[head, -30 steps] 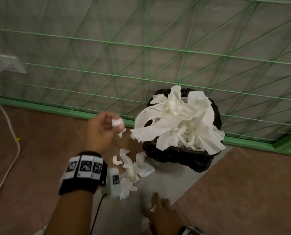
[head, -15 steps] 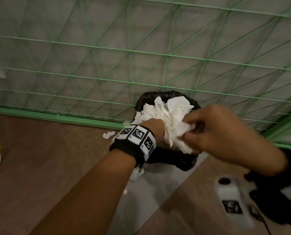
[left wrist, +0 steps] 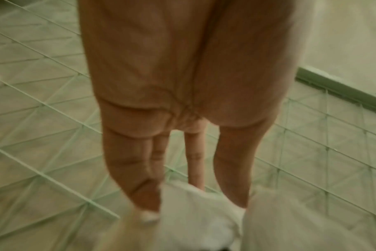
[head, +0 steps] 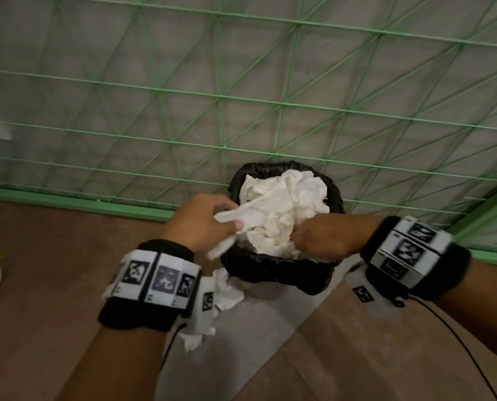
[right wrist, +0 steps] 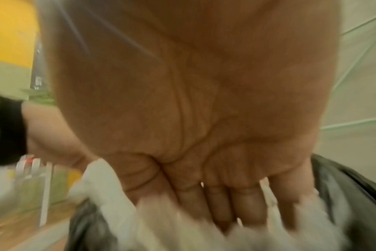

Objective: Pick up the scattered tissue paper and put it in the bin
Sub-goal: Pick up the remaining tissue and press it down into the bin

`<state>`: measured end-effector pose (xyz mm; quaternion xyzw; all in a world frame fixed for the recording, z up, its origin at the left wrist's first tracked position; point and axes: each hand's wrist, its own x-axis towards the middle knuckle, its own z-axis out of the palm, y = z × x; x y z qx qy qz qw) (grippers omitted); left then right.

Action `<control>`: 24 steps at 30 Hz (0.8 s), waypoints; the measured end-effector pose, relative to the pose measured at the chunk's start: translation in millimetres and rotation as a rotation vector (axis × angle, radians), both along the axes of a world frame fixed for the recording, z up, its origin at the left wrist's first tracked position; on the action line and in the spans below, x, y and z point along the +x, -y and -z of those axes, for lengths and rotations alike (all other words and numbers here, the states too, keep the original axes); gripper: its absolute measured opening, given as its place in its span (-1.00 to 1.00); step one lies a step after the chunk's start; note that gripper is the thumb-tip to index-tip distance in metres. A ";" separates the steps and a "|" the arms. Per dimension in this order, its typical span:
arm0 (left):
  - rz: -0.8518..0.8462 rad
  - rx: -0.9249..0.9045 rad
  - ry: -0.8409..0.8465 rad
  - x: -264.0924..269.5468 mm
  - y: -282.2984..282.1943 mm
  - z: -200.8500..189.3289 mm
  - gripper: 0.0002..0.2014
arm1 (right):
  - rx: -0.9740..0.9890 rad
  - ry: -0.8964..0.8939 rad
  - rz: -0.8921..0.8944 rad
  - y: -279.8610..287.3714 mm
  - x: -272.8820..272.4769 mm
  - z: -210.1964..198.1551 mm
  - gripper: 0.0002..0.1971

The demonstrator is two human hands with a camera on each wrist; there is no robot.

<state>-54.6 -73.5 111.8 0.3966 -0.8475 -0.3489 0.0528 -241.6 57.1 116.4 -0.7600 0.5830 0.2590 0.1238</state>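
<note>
Against the green mesh fence [head: 241, 105], the black-lined bin [head: 279, 273] stood on the floor, heaped with tissue paper [head: 287, 204]. Your left hand [head: 196, 224] pinched a tissue strip [head: 235, 219] at the bin's rim; your right hand [head: 318, 237] pressed straight fingers [right wrist: 243, 200] into the heap. Loose tissue [head: 221, 296] lay on the floor just beside the bin.

One bin [head: 273, 273], two hands, two wristbands
</note>
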 end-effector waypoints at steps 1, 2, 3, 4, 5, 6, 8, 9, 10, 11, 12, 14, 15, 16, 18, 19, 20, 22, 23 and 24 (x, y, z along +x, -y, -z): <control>-0.018 -0.027 -0.002 -2.9 -3.8 4.8 -0.77 | -0.077 0.085 0.083 -2.4 2.1 -11.2 -0.46; -0.047 -0.069 -0.019 -7.0 -6.4 7.4 -0.85 | -0.187 0.121 0.164 -6.9 7.6 -25.6 -0.54; -0.068 -0.121 -0.033 -11.6 -8.8 8.3 -0.90 | -0.350 0.103 0.230 -14.2 14.7 -35.9 -0.66; -0.073 -0.173 -0.040 -17.0 -10.0 8.2 -0.91 | -0.453 0.078 0.326 -22.8 25.3 -41.3 -0.78; -0.058 -0.208 -0.052 -23.3 -10.4 7.5 -0.90 | -0.484 0.079 0.371 -30.4 39.3 -45.9 -0.84; -0.018 -0.204 -0.061 -30.5 -10.0 8.9 -0.87 | -0.459 0.140 0.348 -35.5 54.9 -41.8 -0.85; 0.137 -0.108 -0.018 -43.7 -12.8 14.0 -0.77 | -0.226 0.399 0.315 -38.6 91.9 -13.8 -0.82; 0.224 -0.068 0.048 -49.9 -15.0 18.6 -0.75 | -0.086 0.476 0.323 -37.3 106.7 11.5 -0.80; 0.292 -0.071 0.125 -55.2 -17.4 23.4 -0.77 | 0.008 0.493 0.356 -32.6 119.5 40.3 -0.75; 0.330 -0.124 0.177 -58.7 -18.9 27.5 -0.80 | 0.074 0.473 0.421 -23.9 129.2 76.8 -0.59; 0.334 -0.213 0.200 -59.3 -18.6 28.6 -0.82 | 0.109 0.451 0.504 -15.5 135.2 116.5 -0.36; 0.262 -0.336 0.076 -54.0 -12.6 21.7 -0.83 | 0.098 0.443 0.549 9.7 146.2 192.6 0.10; 0.195 -0.340 -0.056 -48.2 -5.0 16.4 -0.85 | 0.011 0.470 0.596 21.8 150.4 226.1 0.19; 0.110 -0.326 -0.194 -40.8 5.4 12.0 -0.86 | -0.077 0.514 0.661 32.1 154.8 250.2 0.19; -0.086 -0.278 -0.386 -20.7 33.5 11.9 -0.87 | -0.206 0.499 0.693 42.4 164.8 274.9 0.13; -0.189 -0.250 -0.415 -10.3 48.6 21.8 -0.87 | -0.235 0.449 0.667 44.0 171.6 274.4 0.08; -0.276 -0.212 -0.397 -0.4 61.7 36.7 -0.88 | -0.233 0.411 0.662 43.3 178.1 266.6 0.00; -0.354 -0.085 -0.237 18.5 75.6 80.2 -0.84 | -0.185 0.371 0.691 45.7 183.8 256.7 -0.28; -0.360 0.000 -0.136 26.1 77.4 106.5 -0.73 | -0.190 0.313 0.654 46.7 185.8 262.3 -0.39; -0.329 0.064 -0.044 33.4 76.3 132.8 -0.56 | -0.205 0.283 0.617 45.8 185.7 268.9 -0.46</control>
